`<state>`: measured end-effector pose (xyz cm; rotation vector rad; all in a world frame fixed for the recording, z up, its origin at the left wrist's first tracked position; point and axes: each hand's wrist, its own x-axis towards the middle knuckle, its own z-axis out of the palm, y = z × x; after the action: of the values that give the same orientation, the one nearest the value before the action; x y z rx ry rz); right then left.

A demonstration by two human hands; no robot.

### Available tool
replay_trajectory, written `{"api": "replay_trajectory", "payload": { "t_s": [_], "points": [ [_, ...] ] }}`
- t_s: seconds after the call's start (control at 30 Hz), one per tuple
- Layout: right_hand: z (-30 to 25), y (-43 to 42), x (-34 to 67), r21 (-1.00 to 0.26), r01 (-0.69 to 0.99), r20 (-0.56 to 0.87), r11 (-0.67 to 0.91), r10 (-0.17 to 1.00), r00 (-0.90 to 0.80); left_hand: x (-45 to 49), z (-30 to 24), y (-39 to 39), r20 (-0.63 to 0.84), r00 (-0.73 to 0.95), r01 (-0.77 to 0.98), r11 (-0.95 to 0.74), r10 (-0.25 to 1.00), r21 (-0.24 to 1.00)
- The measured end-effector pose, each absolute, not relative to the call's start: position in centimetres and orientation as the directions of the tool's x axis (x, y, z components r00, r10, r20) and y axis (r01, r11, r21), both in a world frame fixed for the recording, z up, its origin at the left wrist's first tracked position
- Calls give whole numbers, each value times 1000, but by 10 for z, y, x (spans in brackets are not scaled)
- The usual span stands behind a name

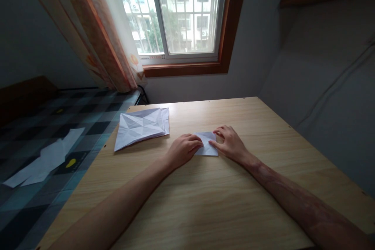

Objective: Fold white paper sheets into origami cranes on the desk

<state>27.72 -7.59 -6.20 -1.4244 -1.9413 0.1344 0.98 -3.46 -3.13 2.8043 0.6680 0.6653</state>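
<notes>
The person's left grip [184,148] is lying over the left side of a small, flat, squarish piece of white paper [208,149], its fingers bunched closely together and bending down onto the sheet; whether it is pinching the paper, I cannot tell. The right grip [231,143] is standing partly open at the opposite edge, thumb resting on the paper and forefinger reaching near the far right corner, with a clear gap between them. The sheet is lying between both grips on the pale wood-grained tabletop [205,207], its near edge running almost straight from left to right and its right edge pointing away from the person. The left grip is hiding the left edge, so which axis is longer is not showing. Beyond and left of the left grip, a stack of creased white paper sheets [142,125] is lying with its long axis running roughly sideways, its near edge slanting farther away toward the right.
</notes>
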Motion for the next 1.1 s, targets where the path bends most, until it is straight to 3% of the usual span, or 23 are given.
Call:
{"api": "replay_trajectory", "payload": {
  "t_s": [0.33,0.57,0.7,0.83,1.1],
  "points": [
    [-61,-76,276,-718,563,432,409,896,-100,7,-39,-30,356,804,290,-837,476,463],
    [-68,-79,269,-786,411,459,462,881,-113,9,-43,-26,410,769,390,-868,491,308],
    [-69,-79,268,-836,334,413,436,900,-140,10,-46,-26,400,763,428,-860,509,278],
    [-63,-79,270,-798,398,397,452,892,-217,8,-47,-25,372,754,479,-841,541,252],
    [-63,-84,267,-617,477,492,626,780,-387,7,-49,-23,330,755,525,-824,567,214]
  ]
}}
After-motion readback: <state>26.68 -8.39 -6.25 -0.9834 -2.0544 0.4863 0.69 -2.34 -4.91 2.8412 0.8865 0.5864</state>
